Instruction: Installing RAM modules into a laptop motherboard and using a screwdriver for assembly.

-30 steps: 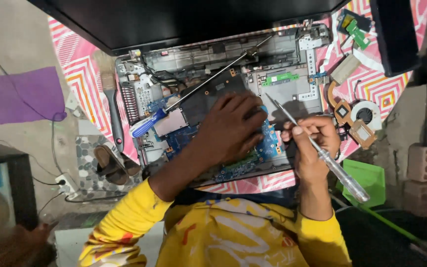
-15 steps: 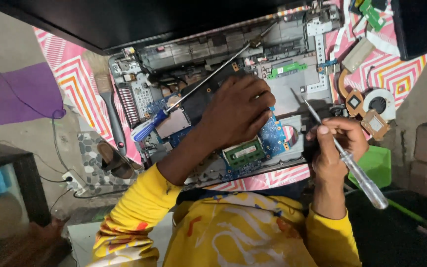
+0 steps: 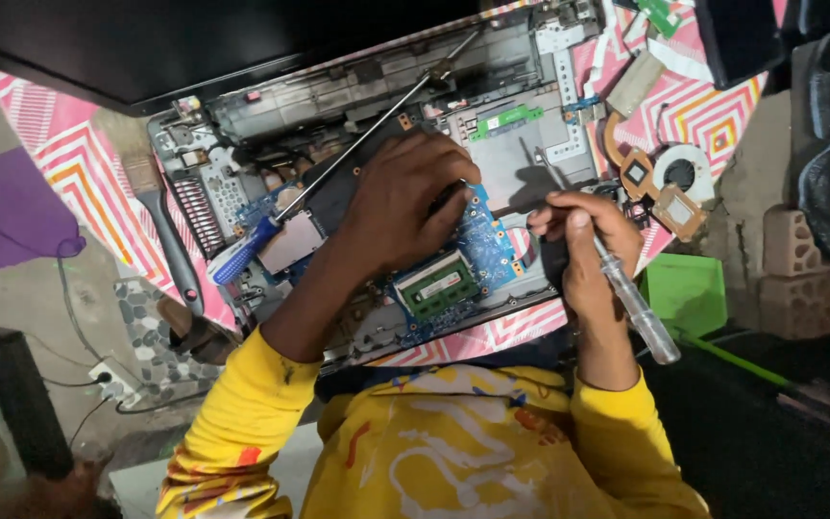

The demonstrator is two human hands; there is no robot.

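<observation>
**A:** so what's on the bench here? Looks like an opened laptop [image 3: 377, 183] lying on a pink and white patterned cloth [image 3: 713, 115], the black screen lid up at the far edge.

**B:** yep. The left hand [image 3: 405, 207] is flat on the middle of the blue motherboard [image 3: 487, 245], fingers spread and bent down onto it, pressing rather than gripping as far as I can see. Can't tell if there's something under the fingertips.

**A:** and the other one?

**B:** The right hand [image 3: 583, 240] is at the right edge of the chassis, fingers clenched round a screwdriver with a clear handle [image 3: 626, 288]. Its tip points far-left over the grey panel, handle sticking out near-right.

**A:** There's a second one too: a blue-handled screwdriver [image 3: 338, 173] lying diagonally across the chassis, handle on the left, and the left hand lies over part of the shaft.

**B:** A green memory stick [image 3: 437, 286] sits in the board just near of the left hand. Off to the right on the cloth there's a fan with copper heatpipe [image 3: 670, 178], and a bright green box [image 3: 689, 288] nearer.
</observation>
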